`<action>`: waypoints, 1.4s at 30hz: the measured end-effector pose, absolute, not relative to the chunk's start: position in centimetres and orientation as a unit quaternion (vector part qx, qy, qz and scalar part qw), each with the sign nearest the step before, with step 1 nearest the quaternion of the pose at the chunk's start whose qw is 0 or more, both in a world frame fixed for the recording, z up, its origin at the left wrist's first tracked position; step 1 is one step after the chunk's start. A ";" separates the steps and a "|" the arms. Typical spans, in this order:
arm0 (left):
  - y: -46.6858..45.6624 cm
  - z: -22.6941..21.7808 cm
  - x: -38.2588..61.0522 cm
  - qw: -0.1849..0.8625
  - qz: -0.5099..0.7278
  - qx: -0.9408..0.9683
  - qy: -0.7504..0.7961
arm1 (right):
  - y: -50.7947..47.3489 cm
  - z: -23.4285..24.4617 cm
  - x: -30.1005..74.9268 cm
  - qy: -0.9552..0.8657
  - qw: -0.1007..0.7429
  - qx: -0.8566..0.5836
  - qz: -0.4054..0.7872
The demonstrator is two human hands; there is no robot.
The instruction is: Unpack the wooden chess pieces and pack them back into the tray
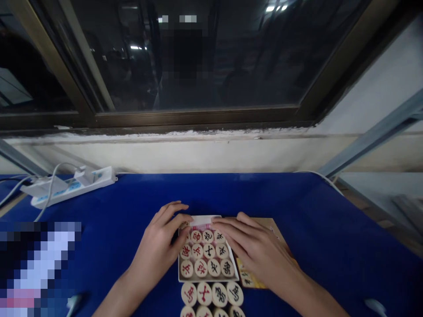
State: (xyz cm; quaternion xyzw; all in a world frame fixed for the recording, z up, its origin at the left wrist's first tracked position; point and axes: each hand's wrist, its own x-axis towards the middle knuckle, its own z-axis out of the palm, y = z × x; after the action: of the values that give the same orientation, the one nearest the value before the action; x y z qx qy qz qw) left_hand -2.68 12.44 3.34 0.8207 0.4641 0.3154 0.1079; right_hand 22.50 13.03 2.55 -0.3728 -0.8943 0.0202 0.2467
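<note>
An open shallow white box [209,280] on the blue table holds rows of round xiangqi pieces with red or black characters. My left hand [161,240] is at the box's upper left corner, thumb and forefinger around a xiangqi piece [184,224]. Over the upper right corner lies my right hand [254,242], its fingers drawn together; whatever is under the fingertips is hidden. Between the hands, part of the box's bottom shows pinkish. Nearer me, more loose xiangqi pieces [204,293] stand in rows, red at left and black at right.
A yellow-brown printed box lid or card [253,279] lies partly under my right hand. At the back left is a white power strip [76,187] with plugs and cables. The blue table [132,229] ends at a wall below a dark window [198,66]. A metal post [363,136] slants at right.
</note>
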 end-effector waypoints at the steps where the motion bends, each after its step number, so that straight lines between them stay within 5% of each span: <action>1: 12.4 3.3 -2.6 0.110 0.319 0.816 0.470 | 13.0 2.6 22.6 -0.893 0.257 -0.369 0.019; 37: 12.3 4.0 -3.3 0.042 0.261 0.844 0.466 | 13.1 2.2 22.7 -0.889 0.297 -0.347 0.026; 42: 12.6 3.5 -3.0 0.102 0.294 0.811 0.496 | 13.2 1.6 22.8 -0.887 0.305 -0.345 0.018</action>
State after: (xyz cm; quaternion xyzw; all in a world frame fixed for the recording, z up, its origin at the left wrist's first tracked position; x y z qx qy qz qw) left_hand -3.01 12.57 3.54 0.8106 0.4960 0.2940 0.1020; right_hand 22.77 13.24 1.63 -0.3455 -0.8874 0.0179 0.3048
